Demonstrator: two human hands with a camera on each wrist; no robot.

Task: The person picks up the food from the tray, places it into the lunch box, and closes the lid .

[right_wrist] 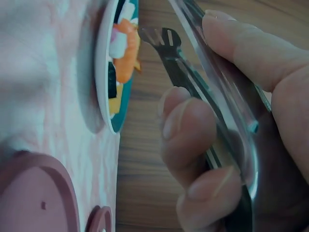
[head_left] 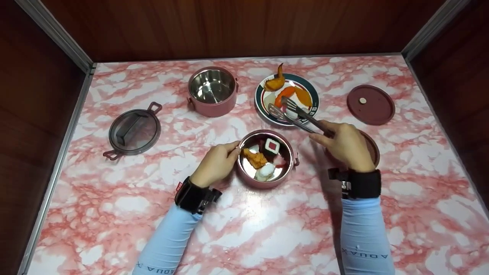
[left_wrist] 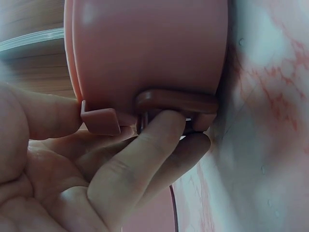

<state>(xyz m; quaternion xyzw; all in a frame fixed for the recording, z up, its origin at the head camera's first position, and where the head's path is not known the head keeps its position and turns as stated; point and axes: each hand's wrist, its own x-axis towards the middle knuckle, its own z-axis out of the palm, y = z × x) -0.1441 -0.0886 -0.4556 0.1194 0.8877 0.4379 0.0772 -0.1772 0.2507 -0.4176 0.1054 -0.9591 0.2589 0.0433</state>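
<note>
My left hand grips the side of a pink pot. In the left wrist view, the thumb presses near the rim and the fingers curl about the brown handle. Inside the pot lie a toy fried chicken piece, a sushi roll, a white egg-like piece and a pinkish piece. My right hand holds metal tongs with their arms spread over the plate. On this plate are a chicken wing, an orange piece, a yellow piece and white pieces.
Behind the held pot stands a second pink pot without a lid. A glass lid with two handles lies at the left. To the right are a dark pink round lid and another round item, partly hidden beneath my right hand.
</note>
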